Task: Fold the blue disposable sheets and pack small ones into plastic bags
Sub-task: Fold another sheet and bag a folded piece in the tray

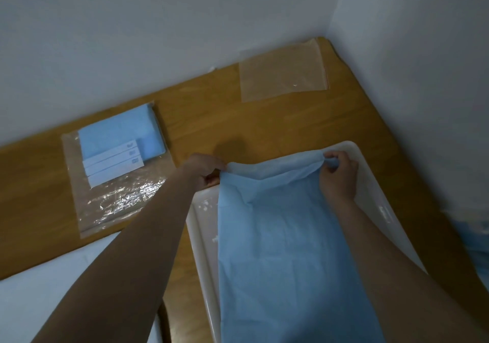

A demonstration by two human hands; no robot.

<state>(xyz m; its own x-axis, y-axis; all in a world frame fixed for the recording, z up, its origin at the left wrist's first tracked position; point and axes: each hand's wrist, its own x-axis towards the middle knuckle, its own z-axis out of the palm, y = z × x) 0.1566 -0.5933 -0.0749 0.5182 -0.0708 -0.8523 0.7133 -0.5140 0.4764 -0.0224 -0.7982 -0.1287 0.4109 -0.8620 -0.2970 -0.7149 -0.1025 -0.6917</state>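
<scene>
A large blue disposable sheet (285, 250) lies lengthwise over a white tray (370, 184) on the wooden table. My left hand (205, 170) pinches the sheet's far left corner. My right hand (337, 173) grips the far right corner, fingers curled round the bunched edge. The far edge between them is lifted and sags a little. At the left, a clear plastic bag (116, 184) holds a folded blue sheet (116, 131) and white labelled strips (113, 165). An empty clear plastic bag (283, 73) lies flat at the far right corner.
The wooden table (211, 110) sits in a corner with white walls behind and to the right. A pale sheet or surface (53, 289) covers the near left. More blue material (476, 237) shows at the right edge.
</scene>
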